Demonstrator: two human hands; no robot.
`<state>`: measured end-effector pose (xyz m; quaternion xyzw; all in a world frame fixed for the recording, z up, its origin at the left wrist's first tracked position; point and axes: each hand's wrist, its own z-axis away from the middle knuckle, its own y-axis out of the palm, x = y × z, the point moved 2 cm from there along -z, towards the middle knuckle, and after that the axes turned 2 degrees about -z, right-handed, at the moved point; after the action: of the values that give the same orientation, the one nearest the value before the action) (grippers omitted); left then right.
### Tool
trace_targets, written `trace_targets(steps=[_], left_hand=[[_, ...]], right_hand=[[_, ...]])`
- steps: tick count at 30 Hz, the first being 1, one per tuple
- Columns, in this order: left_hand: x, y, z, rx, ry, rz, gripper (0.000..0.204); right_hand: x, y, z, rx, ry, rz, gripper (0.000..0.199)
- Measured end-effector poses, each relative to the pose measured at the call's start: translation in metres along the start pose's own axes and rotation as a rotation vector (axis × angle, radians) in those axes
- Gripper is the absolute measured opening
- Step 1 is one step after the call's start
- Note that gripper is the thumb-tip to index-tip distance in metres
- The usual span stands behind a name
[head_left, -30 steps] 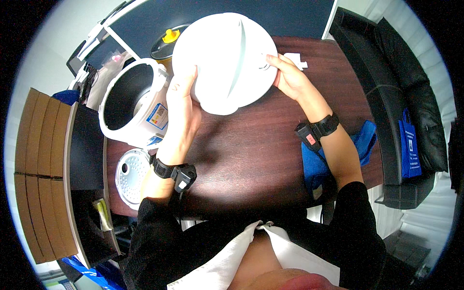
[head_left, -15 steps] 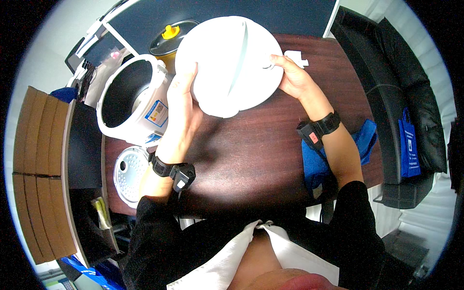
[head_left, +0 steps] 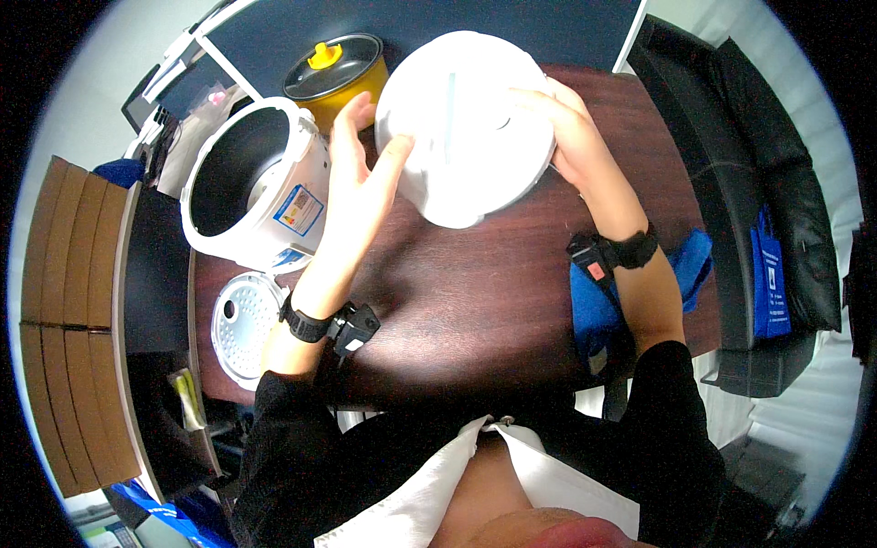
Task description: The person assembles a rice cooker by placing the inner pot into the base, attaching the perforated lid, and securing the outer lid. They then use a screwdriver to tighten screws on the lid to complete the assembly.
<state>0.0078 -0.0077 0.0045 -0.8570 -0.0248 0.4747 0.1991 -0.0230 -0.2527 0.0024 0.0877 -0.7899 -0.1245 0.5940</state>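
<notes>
A round white lid [head_left: 498, 128] with a raised bar across its middle is held up over the far part of the table. My right hand [head_left: 571, 132] grips its right edge, thumb on the near face and the other fingers mostly hidden. Beside the lid's left edge, my left hand [head_left: 361, 187] is open, fingers spread, with the thumb tip by the rim; whether it touches I cannot tell. Left of that hand stands a white rice cooker body [head_left: 306, 173] with a dark, open inside. A perforated, pale round plate [head_left: 239, 333] lies just in front of the cooker.
A yellow pot [head_left: 343, 96] with a dark lid and yellow knob stands behind. Blue cloth [head_left: 594, 315] lies on the dark wooden table [head_left: 475, 301] under my right forearm. Cardboard boxes [head_left: 73, 320] are stacked at left; a black sofa [head_left: 731, 164] stands at right.
The lid has shifted right and turned slightly. My left hand has let go of its left edge and spread its fingers, while my right hand keeps hold. More of the yellow pot shows.
</notes>
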Motion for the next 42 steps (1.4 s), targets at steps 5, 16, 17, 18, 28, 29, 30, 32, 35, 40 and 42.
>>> trace_targets(steps=[5, 16, 17, 18, 28, 29, 30, 32, 35, 40, 42], left_hand=[[-0.025, 0.019, 0.017, 0.28, -0.07, 0.288, 0.082], [-0.018, 0.023, 0.019, 0.376, -0.419, 1.045, 0.069], [-0.016, 0.023, 0.019, 0.343, -0.462, 1.11, 0.071], [-0.018, 0.023, 0.019, 0.322, -0.482, 1.084, 0.075], [-0.04, 0.009, 0.021, 0.08, -0.357, 0.862, 0.081], [-0.042, 0.005, 0.019, 0.041, -0.336, 0.812, 0.085], [-0.039, 0.003, 0.019, 0.003, -0.292, 0.808, 0.088], [-0.038, -0.004, 0.016, -0.087, -0.222, 0.809, 0.089], [-0.039, -0.01, 0.016, -0.105, -0.2, 0.83, 0.093], [-0.037, -0.009, 0.019, -0.114, -0.184, 0.852, 0.089], [-0.038, -0.008, 0.021, -0.1, -0.177, 0.827, 0.089]], right_hand=[[0.009, 0.042, 0.026, -0.03, -0.268, 0.561, 0.03], [0.012, 0.066, 0.043, 0.355, -0.108, 0.399, 0.039], [0.013, 0.068, 0.044, 0.354, -0.114, 0.408, 0.039], [0.014, 0.068, 0.045, 0.352, -0.118, 0.417, 0.04], [0.029, 0.05, 0.035, 0.406, -0.296, 0.705, 0.036], [0.033, 0.05, 0.036, 0.349, -0.324, 0.765, 0.026], [0.034, 0.049, 0.037, 0.389, -0.318, 0.829, 0.023], [0.036, 0.048, 0.039, 0.471, -0.303, 0.957, 0.017], [0.036, 0.056, 0.043, 0.446, -0.151, 0.891, 0.012], [0.027, 0.056, 0.043, 0.416, -0.151, 0.843, 0.016], [0.024, 0.057, 0.044, 0.396, -0.144, 0.828, 0.019]])
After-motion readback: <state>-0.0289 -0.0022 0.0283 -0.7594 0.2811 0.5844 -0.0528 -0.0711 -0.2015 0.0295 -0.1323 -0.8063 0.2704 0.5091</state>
